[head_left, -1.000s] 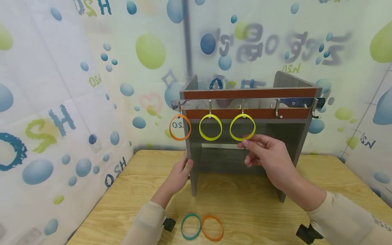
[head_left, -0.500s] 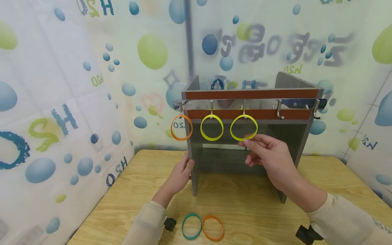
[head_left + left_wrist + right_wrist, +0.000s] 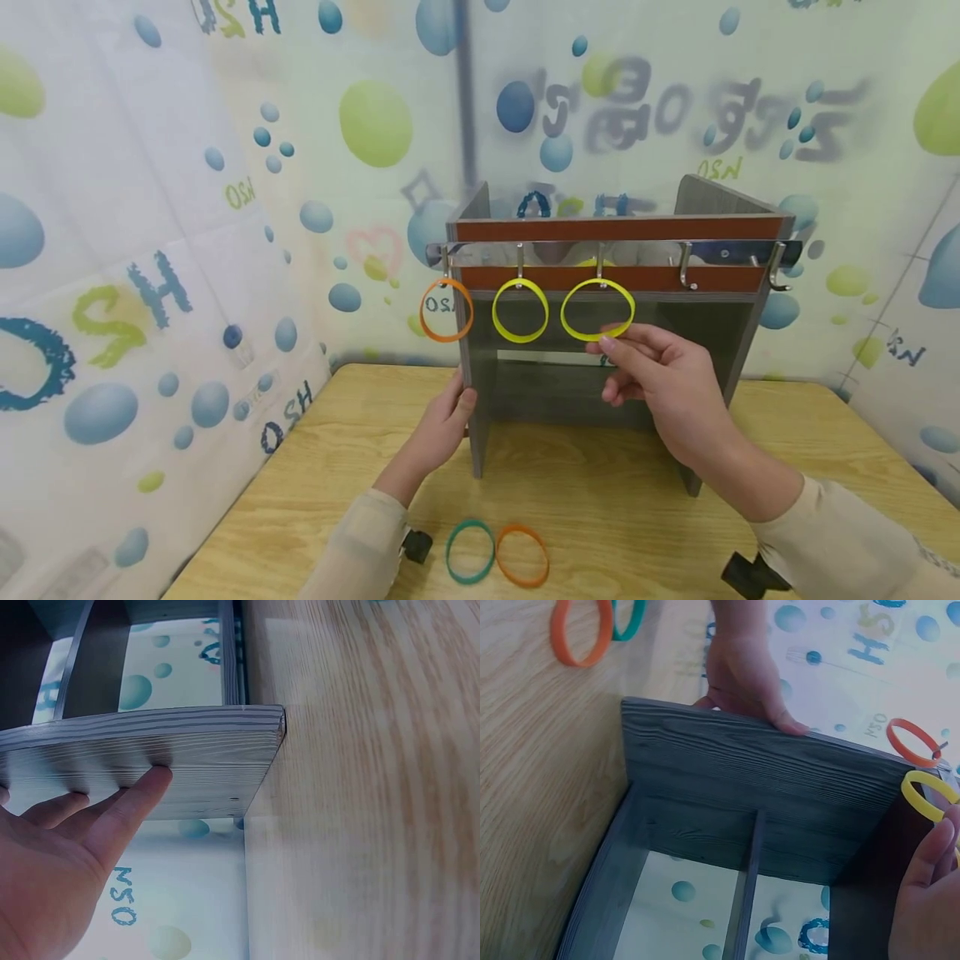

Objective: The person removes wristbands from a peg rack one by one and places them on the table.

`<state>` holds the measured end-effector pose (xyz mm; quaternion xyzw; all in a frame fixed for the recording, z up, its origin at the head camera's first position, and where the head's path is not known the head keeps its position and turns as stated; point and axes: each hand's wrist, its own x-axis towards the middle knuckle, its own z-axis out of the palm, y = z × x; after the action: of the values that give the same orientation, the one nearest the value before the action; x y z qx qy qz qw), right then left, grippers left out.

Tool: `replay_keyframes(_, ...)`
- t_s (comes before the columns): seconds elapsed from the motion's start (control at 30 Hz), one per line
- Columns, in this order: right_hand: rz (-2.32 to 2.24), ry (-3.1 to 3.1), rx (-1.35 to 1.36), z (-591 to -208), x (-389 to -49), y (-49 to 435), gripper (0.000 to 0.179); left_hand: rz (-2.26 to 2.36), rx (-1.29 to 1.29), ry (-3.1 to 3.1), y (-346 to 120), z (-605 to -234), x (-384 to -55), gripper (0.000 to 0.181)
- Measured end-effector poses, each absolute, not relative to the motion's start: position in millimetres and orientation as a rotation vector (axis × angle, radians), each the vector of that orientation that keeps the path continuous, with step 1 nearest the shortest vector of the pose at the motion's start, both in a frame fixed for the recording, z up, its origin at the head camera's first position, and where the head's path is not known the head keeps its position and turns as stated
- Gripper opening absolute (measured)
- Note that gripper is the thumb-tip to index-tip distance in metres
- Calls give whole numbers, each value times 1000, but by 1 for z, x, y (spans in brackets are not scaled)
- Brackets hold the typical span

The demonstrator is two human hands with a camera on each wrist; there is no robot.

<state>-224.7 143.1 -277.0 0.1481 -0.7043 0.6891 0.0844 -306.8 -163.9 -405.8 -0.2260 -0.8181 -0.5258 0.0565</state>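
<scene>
My right hand (image 3: pixel 670 379) pinches the lower edge of a yellow silicone wristband (image 3: pixel 563 313), its upper edge looped over the third hook of the metal hook rail (image 3: pixel 645 252). The band is drawn into a wide oval. On the second hook hangs another yellow wristband (image 3: pixel 494 312), and an orange wristband (image 3: pixel 422 310) hangs from the leftmost hook. My left hand (image 3: pixel 441 427) rests against the grey shelf's left side panel (image 3: pixel 202 769); in the left wrist view its extended fingers touch the panel's outer face.
A teal wristband (image 3: pixel 448 552) and a second orange wristband (image 3: pixel 498 553) lie side by side on the wooden table (image 3: pixel 600 533), near the front. Two hooks at the rail's right end (image 3: pixel 684 267) carry nothing. A patterned curtain (image 3: pixel 375 200) surrounds the table.
The yellow wristband on the third hook has stretched from nearly round to a wide oval as my right hand shifts slightly rightward. My left hand stays on the panel.
</scene>
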Motion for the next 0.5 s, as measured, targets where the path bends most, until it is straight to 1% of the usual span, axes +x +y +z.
replay_keyframes(0.17, 2087, -2063, 415, -275, -225, 139, 40, -1600, -676, -2489, -165, -406, -306, 62)
replay_keyframes(0.5, 2210, -1840, 334, -278, -216, 132, 35, -1607, -665, -2488, -165, -406, -306, 63)
